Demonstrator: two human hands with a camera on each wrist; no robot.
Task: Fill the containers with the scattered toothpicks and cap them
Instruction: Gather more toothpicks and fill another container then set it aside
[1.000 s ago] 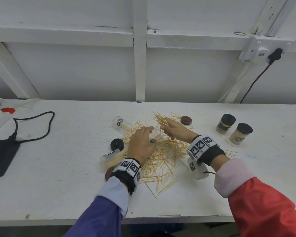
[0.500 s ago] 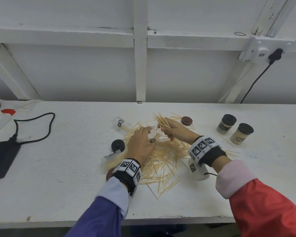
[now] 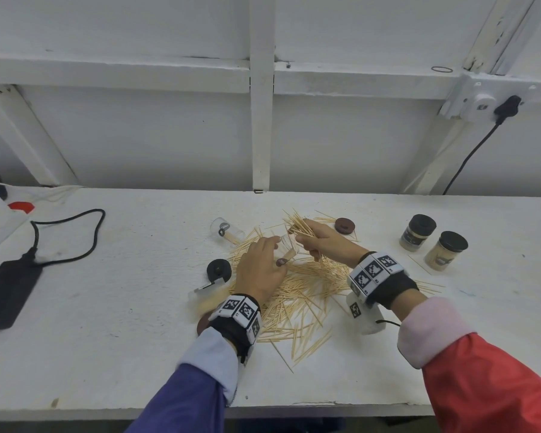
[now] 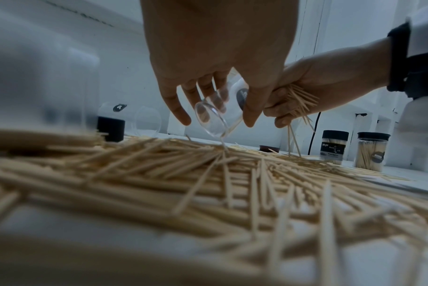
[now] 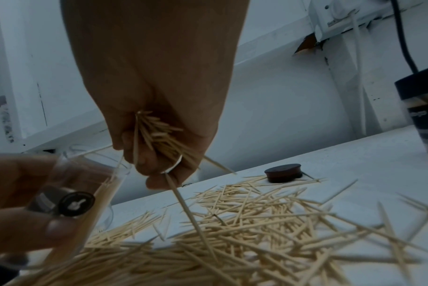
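My left hand (image 3: 260, 270) grips a clear, smooth plastic cylindrical container (image 3: 288, 250), tilted above the scattered pale wooden toothpicks (image 3: 306, 289) on the rough white table (image 3: 122, 307). My right hand (image 3: 322, 242) clutches a toothpick bundle (image 5: 159, 133) at its mouth.

This looks like a plain workshop or utility room rather than a home. A rough, white-painted desk (image 3: 138, 354) stands against a white-painted wall braced with a frame of upright and slanting battens (image 3: 262, 120). At about 2 o'clock a surface-mounted wall socket (image 3: 481, 103) carries a black plug and cable (image 3: 469, 154), and at 9 o'clock a black power adapter (image 3: 8, 292) lies on the desk with its cord looped. The paint is scuffed and chipped, with bare patches near the socket in the right wrist view.
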